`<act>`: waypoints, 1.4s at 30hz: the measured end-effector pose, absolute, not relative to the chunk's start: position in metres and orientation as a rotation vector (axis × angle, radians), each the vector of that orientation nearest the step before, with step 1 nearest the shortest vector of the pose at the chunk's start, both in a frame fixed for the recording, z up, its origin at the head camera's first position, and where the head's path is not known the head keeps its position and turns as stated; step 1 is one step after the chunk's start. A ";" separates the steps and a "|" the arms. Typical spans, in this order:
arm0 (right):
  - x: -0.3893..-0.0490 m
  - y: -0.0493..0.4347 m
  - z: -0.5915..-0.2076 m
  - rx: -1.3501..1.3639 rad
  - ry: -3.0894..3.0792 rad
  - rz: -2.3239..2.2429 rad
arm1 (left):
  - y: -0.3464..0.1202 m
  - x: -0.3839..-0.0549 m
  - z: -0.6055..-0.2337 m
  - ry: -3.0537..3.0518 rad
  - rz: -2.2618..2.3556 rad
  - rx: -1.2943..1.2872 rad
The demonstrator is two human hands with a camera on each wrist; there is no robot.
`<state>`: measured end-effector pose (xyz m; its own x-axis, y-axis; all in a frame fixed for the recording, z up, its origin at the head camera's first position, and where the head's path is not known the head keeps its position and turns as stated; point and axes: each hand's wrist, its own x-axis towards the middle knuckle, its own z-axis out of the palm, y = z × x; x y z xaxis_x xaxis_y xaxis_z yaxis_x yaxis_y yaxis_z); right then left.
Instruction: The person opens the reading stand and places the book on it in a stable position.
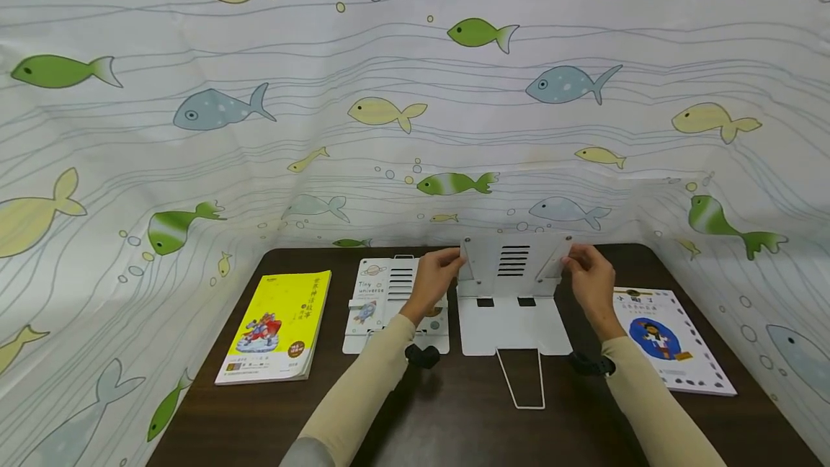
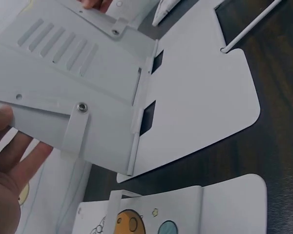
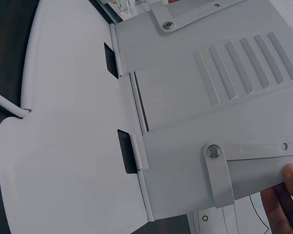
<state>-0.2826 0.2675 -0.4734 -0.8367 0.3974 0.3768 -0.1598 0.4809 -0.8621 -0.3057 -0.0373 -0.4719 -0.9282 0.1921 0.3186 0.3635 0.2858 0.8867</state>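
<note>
A white metal book stand (image 1: pixel 512 326) lies with its base flat on the dark table. Its slotted panel (image 1: pixel 515 261) is raised on hinges at the far end of the base. My left hand (image 1: pixel 433 281) pinches the panel's left edge between thumb and fingers. On the opposite edge, my right hand (image 1: pixel 593 285) pinches the panel the same way. Short riveted metal arms (image 2: pixel 77 129) sit along both sides of the panel in the wrist views. A thin wire loop (image 1: pixel 543 380) extends from the base toward me.
Left of the stand lies a similar white one (image 1: pixel 366 294) printed "Tiny universe", partly behind my left forearm. A thick yellow book (image 1: pixel 285 316) is at the table's left side. A white book (image 1: pixel 687 352) lies at the right, partly behind my right arm. Fish-patterned cloth (image 1: pixel 415 143) surrounds the table (image 1: pixel 454 431).
</note>
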 end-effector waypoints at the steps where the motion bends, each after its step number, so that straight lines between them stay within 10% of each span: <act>1: -0.284 0.268 -0.474 -0.201 -2.179 1.355 | -0.037 -0.308 -0.471 -2.396 -1.723 -0.521; 22: -0.265 0.265 -0.478 -0.179 -2.182 1.249 | -0.035 -0.314 -0.472 -2.410 -1.755 -0.507; 42: -0.190 0.242 -0.488 0.996 -2.634 1.030 | -0.035 -0.313 -0.477 -2.420 -1.756 -0.493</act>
<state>-0.1898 0.2417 -0.4877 -0.7703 -0.5317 0.3521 -0.6295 0.5455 -0.5533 -0.3130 -0.0354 -0.4768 -0.9412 0.1947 0.2761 0.3229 0.2779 0.9047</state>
